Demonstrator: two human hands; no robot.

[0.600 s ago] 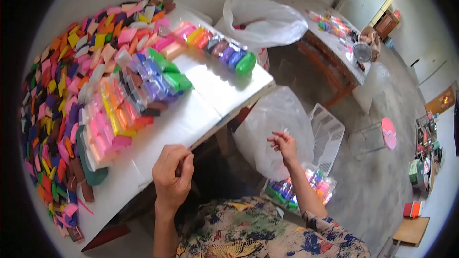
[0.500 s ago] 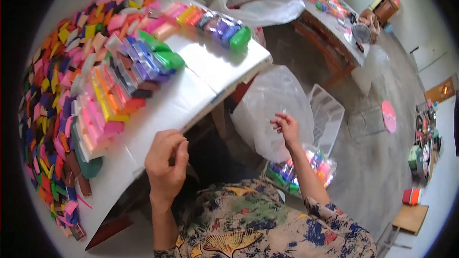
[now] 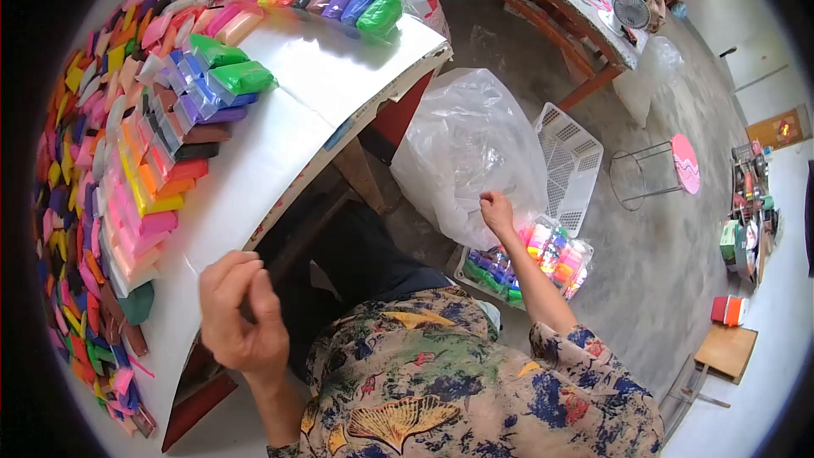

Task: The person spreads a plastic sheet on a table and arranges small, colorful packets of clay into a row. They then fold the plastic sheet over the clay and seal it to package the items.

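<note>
My left hand (image 3: 242,314) hovers beside the near edge of the white tabletop (image 3: 292,131), its fingers loosely curled and nothing visible in them. My right hand (image 3: 498,214) is in front of the large clear plastic bag (image 3: 471,148), fingers drawn together; whether they grip the plastic I cannot make out. On the tabletop lie rows of soft, clay-like packets in clear wrappers: a stacked group (image 3: 174,157) fanned from pink to green, and a row (image 3: 335,0) ending in green at the far side. Below my right hand, a tray of wrapped multicoloured packets (image 3: 551,259) sits on the floor.
A big heap of loose coloured packets (image 3: 76,229) covers the table's left side. A white plastic basket (image 3: 570,170) stands beyond the bag. Further off are a pink-topped stool (image 3: 685,164) and a second table (image 3: 585,13) bearing a small fan (image 3: 631,10).
The view has shifted, so the table sits further left and higher. My left hand has moved down and left in view. My right hand's fingers, spread before, have come together.
</note>
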